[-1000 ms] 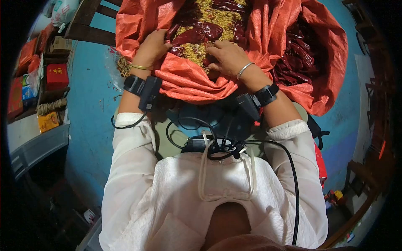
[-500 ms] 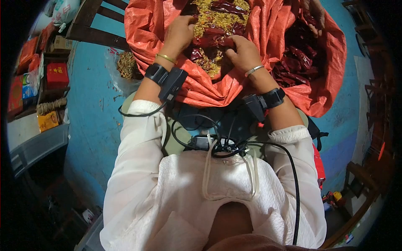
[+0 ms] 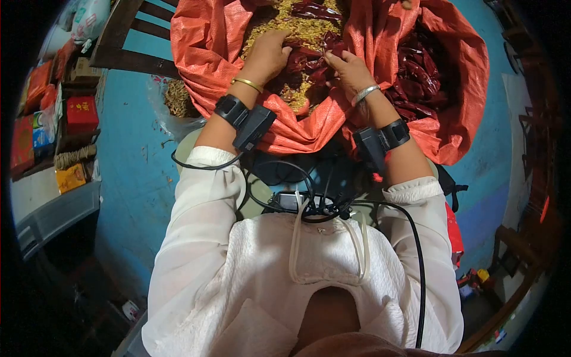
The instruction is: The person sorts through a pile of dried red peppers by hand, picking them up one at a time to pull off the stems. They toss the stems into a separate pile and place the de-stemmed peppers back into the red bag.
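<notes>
Currently, red chilies [image 3: 306,62] are spread over yellow seeds [image 3: 297,93] inside the front edge of an orange sack [image 3: 291,137]. They are touched by the right hand [image 3: 351,72], its fingers narrowed; the left hand [image 3: 269,55] is curled beside them. Whether anything is gripped by either cannot be told.

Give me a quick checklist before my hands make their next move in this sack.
1. Sack mouth open: ok, contents in plain view.
2. Left hand grip: cannot tell, fingertips are hidden.
3. Right hand grip: cannot tell; fingertips are at the dark red chilies, but a firm pinch isn't clear.
4. Sleeves out of the sack: ok, both cuffs end on the forearms.
5. Black cables out of the chilies: ok, they run by the forearms and lap.
6. Second sack open: ok, chilies show inside.
</notes>
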The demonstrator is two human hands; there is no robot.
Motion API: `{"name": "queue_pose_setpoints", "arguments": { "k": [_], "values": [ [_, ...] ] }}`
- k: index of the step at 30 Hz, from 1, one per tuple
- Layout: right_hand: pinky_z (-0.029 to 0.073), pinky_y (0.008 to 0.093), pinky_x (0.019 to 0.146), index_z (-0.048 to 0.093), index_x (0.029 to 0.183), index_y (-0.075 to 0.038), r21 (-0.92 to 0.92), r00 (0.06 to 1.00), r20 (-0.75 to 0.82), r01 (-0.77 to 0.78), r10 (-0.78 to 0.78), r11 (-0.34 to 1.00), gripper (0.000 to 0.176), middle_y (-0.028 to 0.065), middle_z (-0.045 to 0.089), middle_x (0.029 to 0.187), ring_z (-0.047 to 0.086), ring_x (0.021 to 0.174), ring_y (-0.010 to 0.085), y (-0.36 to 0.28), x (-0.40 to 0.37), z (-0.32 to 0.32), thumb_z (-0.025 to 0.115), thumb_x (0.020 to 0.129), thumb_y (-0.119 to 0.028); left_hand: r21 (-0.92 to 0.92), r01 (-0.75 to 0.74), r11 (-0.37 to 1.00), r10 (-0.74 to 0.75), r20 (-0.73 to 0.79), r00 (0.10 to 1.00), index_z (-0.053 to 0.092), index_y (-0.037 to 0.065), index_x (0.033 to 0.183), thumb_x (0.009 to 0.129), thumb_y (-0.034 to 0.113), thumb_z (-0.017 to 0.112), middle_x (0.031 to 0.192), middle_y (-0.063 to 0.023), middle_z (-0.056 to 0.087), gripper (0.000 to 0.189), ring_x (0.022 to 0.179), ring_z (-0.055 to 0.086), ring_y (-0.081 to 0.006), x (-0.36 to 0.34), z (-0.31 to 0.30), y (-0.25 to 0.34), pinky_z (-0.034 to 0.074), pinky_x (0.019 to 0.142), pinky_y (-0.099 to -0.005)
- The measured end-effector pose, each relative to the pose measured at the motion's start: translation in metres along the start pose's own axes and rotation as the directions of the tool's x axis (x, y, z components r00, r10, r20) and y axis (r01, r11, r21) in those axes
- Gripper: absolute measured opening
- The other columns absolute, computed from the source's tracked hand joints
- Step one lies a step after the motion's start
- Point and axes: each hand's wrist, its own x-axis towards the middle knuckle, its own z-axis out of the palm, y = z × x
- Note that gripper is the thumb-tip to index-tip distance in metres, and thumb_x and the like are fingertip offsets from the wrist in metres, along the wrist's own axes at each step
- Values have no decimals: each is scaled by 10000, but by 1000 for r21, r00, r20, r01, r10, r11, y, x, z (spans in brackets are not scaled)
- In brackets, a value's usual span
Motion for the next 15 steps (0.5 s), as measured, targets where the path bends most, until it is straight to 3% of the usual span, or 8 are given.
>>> {"name": "queue_pose_setpoints", "arguments": {
  "k": [4,6,8,9,10,12,14,15],
  "values": [
    [473,261,566,530,966,-59,175,994,23,-112,109,978,243,2,528,903,511,792,114,7,5,-1,548,825,-256,-25,118,993,-119,-77,990,564,39,1009,748,156,521,957,-193,569,289,911,530,-341,0,-12,-23,413,810,-402],
    [477,272,583,530,968,-62,244,991,66,-127,114,961,236,7,521,921,511,810,120,8,5,-4,535,831,-254,49,183,982,-181,-28,983,576,38,994,758,167,508,919,-191,584,278,881,545,-345,-2,-17,-30,425,791,-398],
    [480,283,601,530,970,-65,313,988,102,-140,113,939,230,13,514,940,510,827,125,5,2,-5,521,837,-252,-120,170,978,-176,-40,984,586,38,982,764,183,518,897,-183,591,270,849,561,-335,-3,-19,-29,441,762,-381],
    [482,290,614,532,962,-69,352,985,135,-149,107,924,218,16,520,931,515,828,132,2,0,-4,513,837,-247,-259,155,953,-159,7,987,588,27,971,765,206,550,897,-173,595,275,826,574,-310,-4,-26,-12,450,730,-349],
    [484,298,627,534,953,-72,389,981,168,-159,100,907,207,20,527,922,519,829,138,1,-2,-2,506,837,-242,-264,153,952,-156,11,988,588,27,971,765,206,550,897,-173,595,275,826,574,-310,-7,-27,5,450,730,-349],
    [487,303,634,536,940,-77,395,977,193,-163,92,904,181,27,539,893,528,817,150,4,2,-1,492,835,-218,-468,86,879,15,208,978,572,-2,1003,792,159,567,889,-92,620,265,789,573,-142,-12,-27,29,448,719,-258],
    [486,303,643,539,938,-81,438,956,290,-184,56,880,173,25,552,847,534,786,152,15,10,-3,493,832,-210,-503,45,863,66,200,978,571,-7,997,785,145,578,878,-78,619,261,772,558,-118,-19,-13,33,447,710,-249],
    [485,298,638,541,917,-88,451,967,246,-178,70,875,144,0,547,798,523,694,119,7,1,3,514,822,-192,-464,44,885,49,186,981,569,-3,1004,788,145,572,882,-79,619,262,784,564,-124,-19,-11,33,446,711,-255]
  ]
}}
